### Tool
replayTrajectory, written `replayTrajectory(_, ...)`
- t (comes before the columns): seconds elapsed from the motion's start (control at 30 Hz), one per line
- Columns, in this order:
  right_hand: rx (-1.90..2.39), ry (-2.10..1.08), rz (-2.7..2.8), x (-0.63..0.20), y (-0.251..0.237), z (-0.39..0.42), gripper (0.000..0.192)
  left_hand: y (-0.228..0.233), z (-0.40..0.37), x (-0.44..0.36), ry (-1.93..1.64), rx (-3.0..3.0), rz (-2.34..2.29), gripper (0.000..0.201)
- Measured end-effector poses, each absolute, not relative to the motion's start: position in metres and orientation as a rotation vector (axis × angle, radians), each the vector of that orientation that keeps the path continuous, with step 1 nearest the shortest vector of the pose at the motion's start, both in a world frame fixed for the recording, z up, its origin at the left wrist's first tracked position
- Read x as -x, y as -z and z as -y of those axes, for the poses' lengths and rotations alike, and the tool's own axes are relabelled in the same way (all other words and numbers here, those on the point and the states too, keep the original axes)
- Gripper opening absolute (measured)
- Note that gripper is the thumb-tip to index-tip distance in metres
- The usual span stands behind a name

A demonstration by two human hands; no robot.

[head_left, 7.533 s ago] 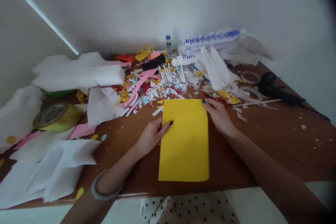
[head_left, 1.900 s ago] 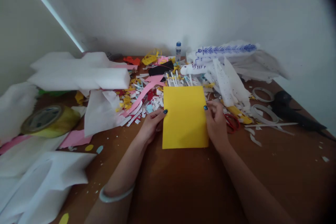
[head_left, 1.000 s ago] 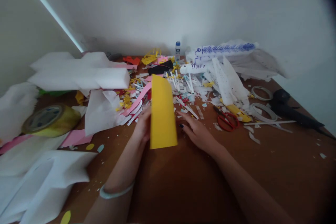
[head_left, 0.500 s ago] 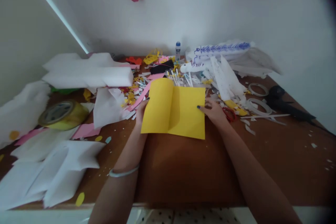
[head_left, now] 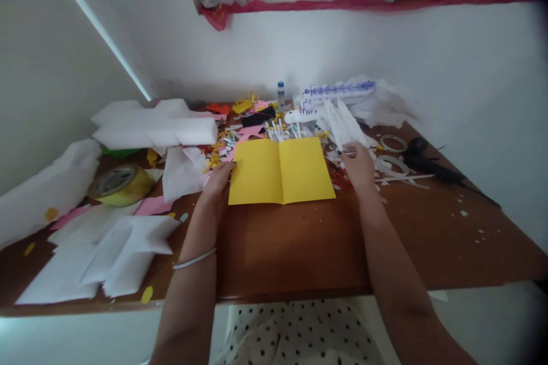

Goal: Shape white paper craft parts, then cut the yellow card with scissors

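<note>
A sheet of yellow paper (head_left: 259, 174) lies spread in front of me, with a fold line down its middle. My left hand (head_left: 217, 182) is at its left edge, the thumb along the side and the other fingers mostly hidden; it appears to grip the sheet there. My right hand (head_left: 358, 162) is apart from the paper, just right of it, fingers loosely bent and nothing visible in them. Behind that hand lie white foam strips (head_left: 345, 122). Paper scraps (head_left: 216, 157) are strewn beyond the sheet.
On the left are a roll of yellow tape (head_left: 122, 185), white foam blocks (head_left: 154, 125) and cut foam sheets (head_left: 128, 251). A glue bottle (head_left: 281, 97) stands at the back. To the right lie white rings (head_left: 391, 165) and a black glue gun (head_left: 432, 165) with a cord.
The yellow paper's left half, raised and curled before, has opened out nearly flat. My right hand has let go of the right edge and moved off to the right. The view has shifted.
</note>
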State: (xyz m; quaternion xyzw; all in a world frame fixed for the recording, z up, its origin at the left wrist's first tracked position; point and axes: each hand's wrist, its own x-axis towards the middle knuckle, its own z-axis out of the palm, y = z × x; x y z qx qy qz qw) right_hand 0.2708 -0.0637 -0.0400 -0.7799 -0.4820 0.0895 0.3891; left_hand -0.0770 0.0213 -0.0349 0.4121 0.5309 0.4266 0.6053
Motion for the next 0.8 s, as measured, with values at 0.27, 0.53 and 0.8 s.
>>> replayTrajectory(0.27, 2.236, -0.316, 1.595, -0.301, 0.033, 0.096, 0.011, 0.031, -0.008, 0.086, -0.714, -1.272, -1.293, 0.043)
replayTrajectory(0.53, 2.360, -0.264, 1.722, -0.292, 0.044, 0.100, 0.014, 0.032, -0.005, 0.092, -0.805, -1.482, -1.554, 0.039)
replayTrajectory(0.8, 2.432, -0.156, 1.765, -0.286, 0.048, 0.096, 0.014, 0.025, 0.008, 0.085, -0.872, -2.054, -1.711, 0.014)
